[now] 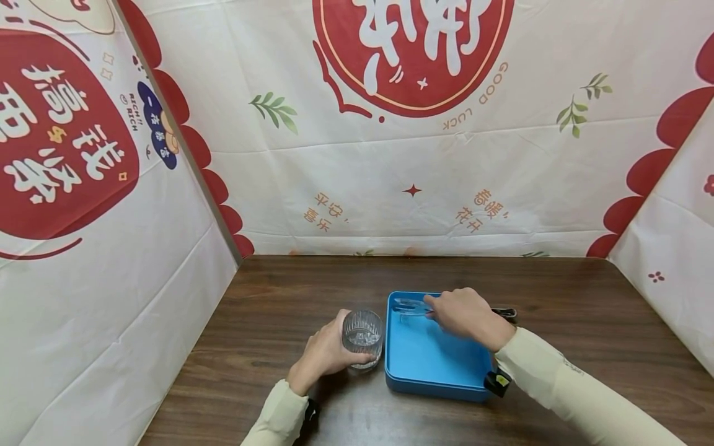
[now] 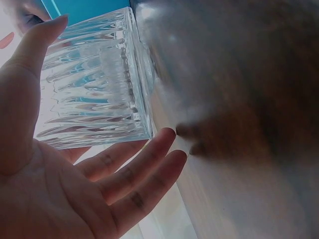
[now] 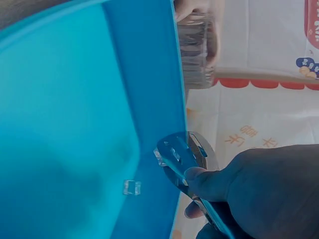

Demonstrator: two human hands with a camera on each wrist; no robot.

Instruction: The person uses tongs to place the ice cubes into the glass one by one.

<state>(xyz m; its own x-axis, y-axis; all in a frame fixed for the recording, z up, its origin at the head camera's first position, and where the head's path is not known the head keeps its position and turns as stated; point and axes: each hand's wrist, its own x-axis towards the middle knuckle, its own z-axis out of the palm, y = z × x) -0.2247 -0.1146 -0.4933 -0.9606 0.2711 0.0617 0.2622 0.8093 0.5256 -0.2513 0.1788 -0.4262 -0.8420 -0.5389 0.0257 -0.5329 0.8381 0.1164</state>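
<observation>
My left hand (image 1: 325,352) holds a ribbed clear glass (image 1: 362,334) upright, beside the left wall of a blue tray (image 1: 435,388). Clear pieces show inside the glass. In the left wrist view the thumb lies along one side of the glass (image 2: 94,84), with the fingers spread round the other. My right hand (image 1: 463,314) grips metal tongs (image 1: 411,307) over the tray's far left corner. A small clear cube (image 3: 159,157) shows at the tongs' tips in the right wrist view. Another clear cube (image 3: 132,187) lies in the tray close to its wall.
The brown wooden table (image 1: 268,291) reaches back to a printed white cloth (image 1: 357,167), which hangs behind and along both sides. The tongs' dark handle end (image 1: 504,313) sticks out past the tray's right rim.
</observation>
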